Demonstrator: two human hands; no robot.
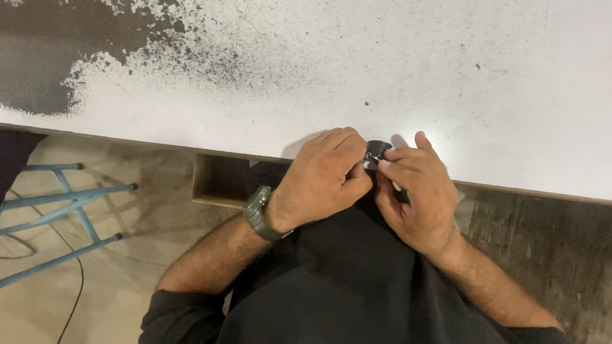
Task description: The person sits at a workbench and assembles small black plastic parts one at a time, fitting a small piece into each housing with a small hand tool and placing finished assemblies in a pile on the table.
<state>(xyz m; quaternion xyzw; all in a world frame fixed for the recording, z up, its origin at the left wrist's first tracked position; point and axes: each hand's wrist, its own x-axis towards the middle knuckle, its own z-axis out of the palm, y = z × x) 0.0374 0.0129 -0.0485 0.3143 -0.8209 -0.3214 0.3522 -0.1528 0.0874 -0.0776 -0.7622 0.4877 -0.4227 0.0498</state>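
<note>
Dark, small metallic part (377,152) pinched between both hands at the near edge of the white table (407,66); exact kind not discernible, mostly hidden by fingers. Left hand (323,176) curled into a loose fist, fingertips folded inward and pressed against the part from its left side. Right hand (419,191) closed around the part from the other side, index finger and thumb tips nipping it, thumb raised above the knuckles. Both hands touching each other at the fingertips, held close together just over the table edge. Green-grey wristwatch (259,215) strapped on the left wrist. Black sleeves and black shirt (356,291) below the hands, filling the lower middle of the view.

Beyond the hands: white tabletop, worn, speckled with dark flecks; far to the upper left of the left hand a large patch (29,50) where the white coating has gone and a dark grey surface shows. Directly under the left hand, beneath the table edge, an open wooden recess (219,182). Well to the left of the left forearm, a light-blue metal frame (57,209) of tubes standing on a tan floor, with a thin dark cable (78,279) trailing beside it. To the right of the right forearm, darker, rough floor (557,252).
</note>
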